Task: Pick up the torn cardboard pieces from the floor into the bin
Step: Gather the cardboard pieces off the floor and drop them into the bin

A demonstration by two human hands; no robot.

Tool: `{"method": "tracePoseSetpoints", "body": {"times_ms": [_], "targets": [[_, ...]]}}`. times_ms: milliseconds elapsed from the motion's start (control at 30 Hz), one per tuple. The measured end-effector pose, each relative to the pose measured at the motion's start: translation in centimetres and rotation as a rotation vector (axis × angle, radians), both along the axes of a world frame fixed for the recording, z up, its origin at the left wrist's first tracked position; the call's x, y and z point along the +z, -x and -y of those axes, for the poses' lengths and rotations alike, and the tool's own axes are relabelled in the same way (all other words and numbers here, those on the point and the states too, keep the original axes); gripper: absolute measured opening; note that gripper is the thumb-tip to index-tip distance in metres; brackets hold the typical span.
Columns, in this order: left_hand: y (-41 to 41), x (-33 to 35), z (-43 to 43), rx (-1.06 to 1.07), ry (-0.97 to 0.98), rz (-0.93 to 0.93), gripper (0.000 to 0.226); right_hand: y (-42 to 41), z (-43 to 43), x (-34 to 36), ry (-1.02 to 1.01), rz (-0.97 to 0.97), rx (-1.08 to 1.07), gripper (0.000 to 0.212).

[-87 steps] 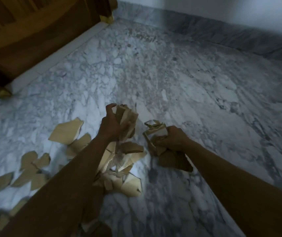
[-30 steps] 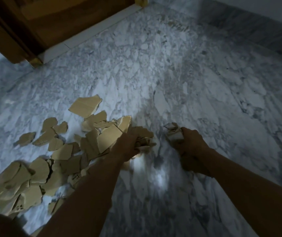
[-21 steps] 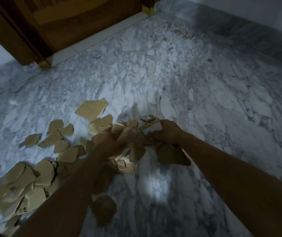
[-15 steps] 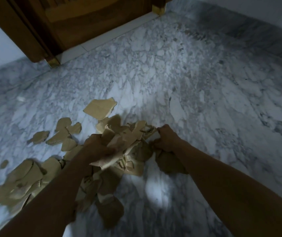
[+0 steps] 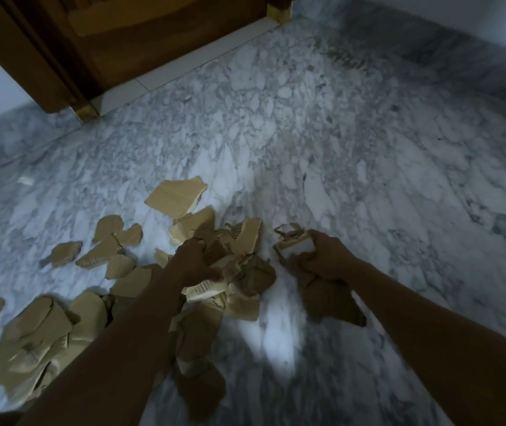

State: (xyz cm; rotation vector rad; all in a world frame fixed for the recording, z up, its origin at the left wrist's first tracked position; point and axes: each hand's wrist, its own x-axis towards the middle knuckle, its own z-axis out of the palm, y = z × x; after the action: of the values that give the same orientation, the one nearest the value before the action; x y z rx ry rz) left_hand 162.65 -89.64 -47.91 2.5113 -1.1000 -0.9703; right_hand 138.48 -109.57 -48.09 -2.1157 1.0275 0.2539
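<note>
Head view: left hand (image 5: 197, 263) and right hand (image 5: 327, 256), two grips, each clutching several cardboard pieces (image 5: 247, 238).

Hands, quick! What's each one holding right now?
Left hand: closed, gripping a torn cardboard bunch.
Right hand: closed, gripping a cardboard wad.

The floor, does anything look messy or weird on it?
Yes: torn cardboard pieces with ragged edges lie scattered over the marble floor, mostly on the left side. The left hand and the right hand each grip a bunch of them. Nothing else looks odd.
</note>
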Motion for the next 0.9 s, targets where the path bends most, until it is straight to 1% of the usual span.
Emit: {"method": "tracePoseSetpoints", "body": {"times_ms": [100, 167, 200, 267, 300, 367, 433, 467, 533, 567, 633, 700, 733, 800, 833, 900], "targets": [[0.9, -0.3, 0.1, 0.016, 0.004, 0.027, 0.051, 1.7, 1.1, 1.3, 0.082, 0.104, -0.019, 0.057], [1.3, -0.3, 0.0, 0.024, 0.027, 0.031, 0.048, 2.7, 0.8, 1.8, 0.181, 0.141, -0.027, 0.050], [1.4, -0.2, 0.0, 0.016, 0.042, 0.037, 0.050, 3.1, 0.1, 1.7, 0.236, 0.139, -0.022, 0.047], [1.4, 0.3, -0.1, 0.003, 0.048, 0.041, 0.054, 3.8, -1.5, 0.8, 0.301, 0.061, 0.049, 0.047], [1.3, 0.5, -0.2, 0.009, 0.041, 0.037, 0.057, 3.9, -2.2, 0.3, 0.302, 0.019, 0.079, 0.047], [1.0, 0.9, -0.3, 0.022, 0.026, 0.040, 0.066, 3.6, -2.6, -0.5, 0.269, 0.003, 0.074, 0.046], [0.9, 1.7, -0.4, 0.042, 0.052, 0.047, 0.067, 2.9, -2.0, -0.5, 0.235, 0.016, 0.030, 0.055], [1.0, 2.1, -0.4, 0.062, 0.071, 0.058, 0.067, 2.5, -1.5, -0.4, 0.218, 0.053, 0.003, 0.058], [0.9, 2.8, -0.2, 0.121, 0.084, 0.045, 0.067, 2.0, -0.5, -0.2, 0.147, 0.181, -0.109, 0.054], [1.0, 3.1, 0.0, 0.158, 0.098, 0.019, 0.069, 1.9, -0.2, 0.1, 0.071, 0.240, -0.204, 0.052], [1.6, 3.5, 0.6, 0.196, 0.162, -0.072, 0.079, 1.8, 0.2, 0.8, -0.172, 0.398, -0.382, 0.049], [2.7, 3.4, 1.8, 0.239, 0.232, -0.161, 0.085, 1.4, 0.1, 1.7, -0.427, 0.586, -0.487, 0.043], [3.7, 3.1, 2.7, 0.248, 0.265, -0.223, 0.082, 1.1, -0.2, 2.4, -0.530, 0.664, -0.518, 0.041], [7.0, 4.9, 5.1, 0.231, 0.305, -0.325, 0.069, 0.7, -0.6, 3.9, -0.615, 0.788, -0.579, 0.042], [8.7, 5.9, 6.3, 0.217, 0.315, -0.399, 0.056, 0.7, -0.6, 4.8, -0.600, 0.829, -0.618, 0.043], [11.8, 8.0, 9.0, 0.295, 0.304, -0.619, 0.028, 1.2, -0.3, 6.8, -0.510, 0.888, -0.716, 0.043]]}}
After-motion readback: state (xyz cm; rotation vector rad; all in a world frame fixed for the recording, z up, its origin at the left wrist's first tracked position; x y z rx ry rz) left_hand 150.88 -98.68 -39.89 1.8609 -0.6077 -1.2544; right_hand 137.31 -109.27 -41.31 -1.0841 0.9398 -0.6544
